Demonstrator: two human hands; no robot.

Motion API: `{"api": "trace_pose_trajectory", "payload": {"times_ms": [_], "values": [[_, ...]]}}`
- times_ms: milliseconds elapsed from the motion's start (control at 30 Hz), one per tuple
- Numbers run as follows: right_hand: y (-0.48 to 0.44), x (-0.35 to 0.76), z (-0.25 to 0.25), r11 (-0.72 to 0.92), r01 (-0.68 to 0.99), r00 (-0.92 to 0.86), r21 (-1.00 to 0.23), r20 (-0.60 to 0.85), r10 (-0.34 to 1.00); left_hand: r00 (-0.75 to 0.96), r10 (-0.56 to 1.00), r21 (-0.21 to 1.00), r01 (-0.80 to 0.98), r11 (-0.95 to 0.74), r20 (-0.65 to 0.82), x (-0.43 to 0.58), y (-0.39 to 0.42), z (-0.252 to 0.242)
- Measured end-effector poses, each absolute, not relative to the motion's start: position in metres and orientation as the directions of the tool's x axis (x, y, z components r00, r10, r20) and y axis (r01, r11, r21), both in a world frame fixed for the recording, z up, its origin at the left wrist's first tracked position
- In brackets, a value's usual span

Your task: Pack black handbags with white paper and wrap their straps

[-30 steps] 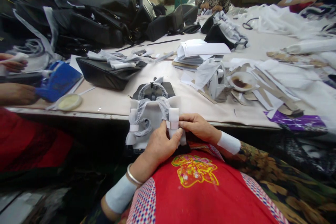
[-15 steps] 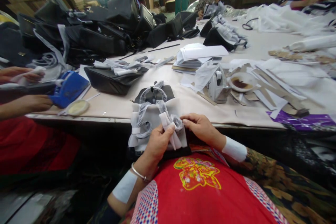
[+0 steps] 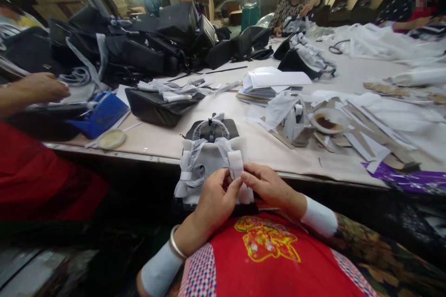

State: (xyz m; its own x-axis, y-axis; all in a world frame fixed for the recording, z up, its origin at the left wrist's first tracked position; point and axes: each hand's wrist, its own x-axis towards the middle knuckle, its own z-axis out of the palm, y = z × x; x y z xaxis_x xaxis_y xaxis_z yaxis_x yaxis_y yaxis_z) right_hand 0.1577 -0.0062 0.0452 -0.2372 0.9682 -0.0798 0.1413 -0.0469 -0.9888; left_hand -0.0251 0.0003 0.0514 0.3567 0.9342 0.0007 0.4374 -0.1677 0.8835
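Observation:
A black handbag (image 3: 212,130) leans against the table edge in front of me, its front covered by white foam sheet and its handles wrapped in clear plastic. My left hand (image 3: 214,197) pinches the lower end of the white wrap (image 3: 237,163) around the right handle base. My right hand (image 3: 266,184) pinches the same wrap from the right side. Both hands touch at the fingertips over the wrap. A second white wrap (image 3: 185,176) sits on the left handle base.
The table (image 3: 163,141) carries a black bag with white strips (image 3: 156,104), a paper stack (image 3: 272,81), a small dish of brown liquid (image 3: 327,121), card strips and a round lid (image 3: 111,139). A neighbour's hand (image 3: 38,88) works at left. Other people sit at the far side.
The wrap on the right handle was twisted loose half a second ago and now lies flat and upright again. My fingers have shifted closer together on it.

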Motion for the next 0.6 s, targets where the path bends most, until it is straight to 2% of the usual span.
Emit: {"api": "trace_pose_trajectory", "payload": {"times_ms": [67, 133, 200, 233, 300, 367, 400, 467, 500, 600], "values": [[-0.007, 0.153, 0.040, -0.075, 0.020, -0.320, -0.997, -0.077, 0.944, 0.387, 0.913, 0.726, 0.590, -0.352, 0.128, -0.027, -0.002, 0.057], [-0.005, 0.151, 0.030, -0.208, -0.082, -0.272, -0.975, -0.179, 0.946, 0.433, 0.874, 0.590, 0.654, -0.473, 0.221, -0.029, -0.001, 0.055], [-0.002, 0.153, 0.019, -0.285, -0.055, -0.194, -0.957, -0.270, 0.943, 0.419, 0.848, 0.502, 0.683, -0.530, 0.326, -0.031, 0.002, 0.048], [0.000, 0.154, 0.015, -0.267, 0.035, -0.144, -0.963, -0.270, 0.952, 0.413, 0.831, 0.461, 0.695, -0.552, 0.373, -0.032, 0.003, 0.043], [0.001, 0.157, 0.013, -0.148, 0.362, -0.071, -0.920, -0.186, 0.980, 0.469, 0.784, 0.371, 0.699, -0.611, 0.406, -0.031, 0.006, 0.032], [0.002, 0.158, 0.016, -0.043, 0.703, -0.051, -0.710, -0.111, 0.993, 0.581, 0.736, 0.298, 0.676, -0.674, 0.347, -0.030, 0.008, 0.024], [0.003, 0.159, 0.019, -0.014, 0.812, -0.055, -0.583, -0.100, 0.993, 0.624, 0.718, 0.284, 0.660, -0.695, 0.307, -0.030, 0.011, 0.023], [0.006, 0.160, 0.027, 0.044, 0.907, -0.088, -0.419, -0.088, 0.992, 0.657, 0.699, 0.315, 0.625, -0.714, 0.283, -0.034, 0.019, 0.027], [0.009, 0.162, 0.031, 0.083, 0.914, -0.113, -0.397, -0.053, 0.992, 0.653, 0.691, 0.350, 0.597, -0.721, 0.309, -0.039, 0.027, 0.031], [0.025, 0.171, 0.041, 0.241, 0.849, -0.180, -0.471, 0.171, 0.969, 0.498, 0.726, 0.435, 0.584, -0.685, 0.474, -0.067, 0.064, 0.048]]}}
